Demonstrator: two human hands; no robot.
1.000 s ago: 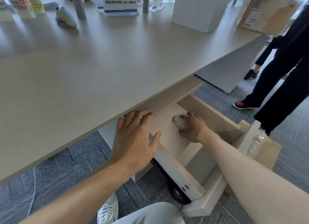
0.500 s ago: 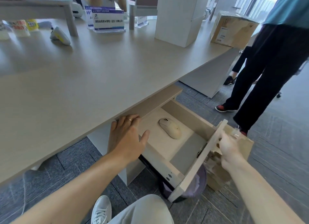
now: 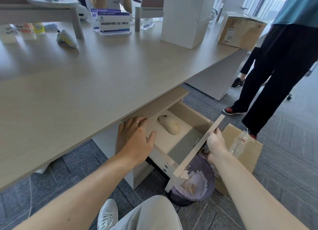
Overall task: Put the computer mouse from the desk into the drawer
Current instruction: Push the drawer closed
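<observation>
A cream computer mouse lies on the floor of the pulled-out drawer under the beige desk, near the drawer's back. My left hand rests flat on the drawer's left wall by the desk edge, fingers spread, a ring on one finger. My right hand grips the drawer's front panel from the outside, fingers curled over its top edge. Neither hand touches the mouse.
A waste bin with paper stands under the drawer front. A cardboard box with a plastic bottle sits on the floor at right. A person in dark trousers stands close by. White box, sign and small items sit on the desk.
My right hand let go of the mouse inside the drawer and moved out to the front panel, which it now grips. My left hand stayed put. The view has tilted up.
</observation>
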